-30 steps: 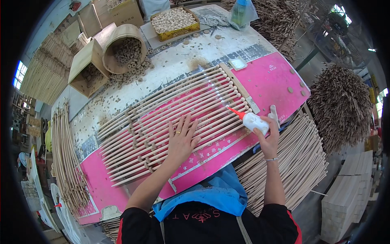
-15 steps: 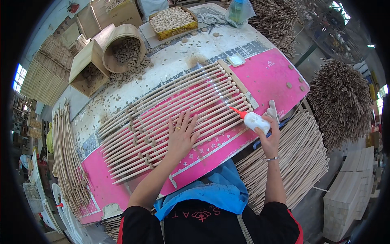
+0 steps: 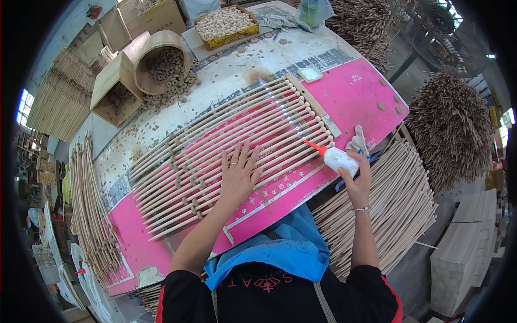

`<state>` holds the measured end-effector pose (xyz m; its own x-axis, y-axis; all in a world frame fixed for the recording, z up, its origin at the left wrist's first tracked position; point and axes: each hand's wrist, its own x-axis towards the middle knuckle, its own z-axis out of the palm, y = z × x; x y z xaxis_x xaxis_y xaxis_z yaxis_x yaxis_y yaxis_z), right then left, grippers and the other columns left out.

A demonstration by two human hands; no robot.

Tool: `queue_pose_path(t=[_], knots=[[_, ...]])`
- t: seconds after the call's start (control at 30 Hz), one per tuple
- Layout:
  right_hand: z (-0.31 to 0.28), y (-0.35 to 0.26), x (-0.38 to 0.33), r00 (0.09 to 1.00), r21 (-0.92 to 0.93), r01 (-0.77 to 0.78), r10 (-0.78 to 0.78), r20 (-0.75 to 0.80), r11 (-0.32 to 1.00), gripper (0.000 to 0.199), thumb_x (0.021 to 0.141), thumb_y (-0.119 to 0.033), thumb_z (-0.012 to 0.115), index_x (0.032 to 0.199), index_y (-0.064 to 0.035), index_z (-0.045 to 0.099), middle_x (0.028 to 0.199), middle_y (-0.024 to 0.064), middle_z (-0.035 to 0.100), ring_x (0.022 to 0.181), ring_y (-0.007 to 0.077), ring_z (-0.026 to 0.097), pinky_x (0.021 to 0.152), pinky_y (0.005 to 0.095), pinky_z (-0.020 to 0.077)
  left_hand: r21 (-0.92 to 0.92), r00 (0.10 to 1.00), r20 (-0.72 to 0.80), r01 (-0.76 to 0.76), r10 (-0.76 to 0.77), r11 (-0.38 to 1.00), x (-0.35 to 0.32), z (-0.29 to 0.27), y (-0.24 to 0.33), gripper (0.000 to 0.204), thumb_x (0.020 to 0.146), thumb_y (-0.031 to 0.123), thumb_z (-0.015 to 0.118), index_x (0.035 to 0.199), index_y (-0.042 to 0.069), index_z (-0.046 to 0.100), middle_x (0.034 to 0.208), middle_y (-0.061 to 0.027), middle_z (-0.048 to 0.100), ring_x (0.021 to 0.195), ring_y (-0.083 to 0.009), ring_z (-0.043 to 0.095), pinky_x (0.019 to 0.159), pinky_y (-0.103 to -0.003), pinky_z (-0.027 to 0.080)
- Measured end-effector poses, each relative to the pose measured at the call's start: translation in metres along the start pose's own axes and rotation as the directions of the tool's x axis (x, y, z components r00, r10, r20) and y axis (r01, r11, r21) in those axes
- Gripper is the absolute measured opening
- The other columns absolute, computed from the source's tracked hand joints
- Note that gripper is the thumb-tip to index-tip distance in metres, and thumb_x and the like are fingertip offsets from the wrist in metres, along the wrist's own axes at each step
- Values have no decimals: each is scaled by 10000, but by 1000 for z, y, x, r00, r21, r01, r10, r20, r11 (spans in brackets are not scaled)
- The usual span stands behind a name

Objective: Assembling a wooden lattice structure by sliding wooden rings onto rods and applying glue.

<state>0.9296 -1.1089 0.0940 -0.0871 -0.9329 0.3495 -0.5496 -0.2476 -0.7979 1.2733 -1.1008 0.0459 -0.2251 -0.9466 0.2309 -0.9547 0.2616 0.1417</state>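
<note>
A row of long pale wooden rods lies side by side on a pink work board, with small round wooden beads threaded between them. My left hand rests flat on the rods, fingers spread. My right hand grips a white squeeze bottle with a red nozzle. The nozzle points at the rod ends near a wooden stop strip at the right side of the row.
A round wooden tub and an open wooden box of ring beads lie tipped at the back. A yellow crate holds pale beads. Loose rod bundles lie at the left and right. A stick pile stands far right.
My right hand has shifted the bottle slightly nearer along the rod ends. My left hand stays pressed on the rods.
</note>
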Motion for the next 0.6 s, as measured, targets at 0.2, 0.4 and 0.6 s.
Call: queue_pose_path(t=[0.2, 0.4, 0.6], knots=[[-6, 0, -5, 1000, -20, 14, -15, -21, 1000, 418, 768, -89, 799, 1152, -45, 641, 1090, 105, 625, 1056, 276, 590, 938, 366, 462, -5, 1000, 13, 9, -9, 1000, 0, 1, 0, 619, 1016, 432, 503, 1571, 191, 374, 1645, -100, 295, 1538, -286, 217, 1231, -610, 83], [-8, 1, -9, 995, -132, 99, -96, 31, 986, 422, 801, -80, 784, 1190, -39, 626, 1113, 79, 602, 1046, 200, 594, 910, 317, 471, -5, 1000, 3, 8, -8, 1000, 0, 1, 0, 620, 1014, 432, 504, 1572, 193, 372, 1646, -98, 293, 1538, -286, 216, 1232, -608, 80], [-13, 2, -19, 996, 90, -84, 87, -23, 992, 431, 761, -82, 799, 1161, -40, 644, 1092, 97, 608, 1039, 265, 582, 925, 355, 462, 12, 1000, 4, 3, -3, 1000, 0, 1, -1, 625, 1012, 430, 509, 1573, 193, 371, 1649, -100, 290, 1537, -287, 222, 1232, -601, 81]])
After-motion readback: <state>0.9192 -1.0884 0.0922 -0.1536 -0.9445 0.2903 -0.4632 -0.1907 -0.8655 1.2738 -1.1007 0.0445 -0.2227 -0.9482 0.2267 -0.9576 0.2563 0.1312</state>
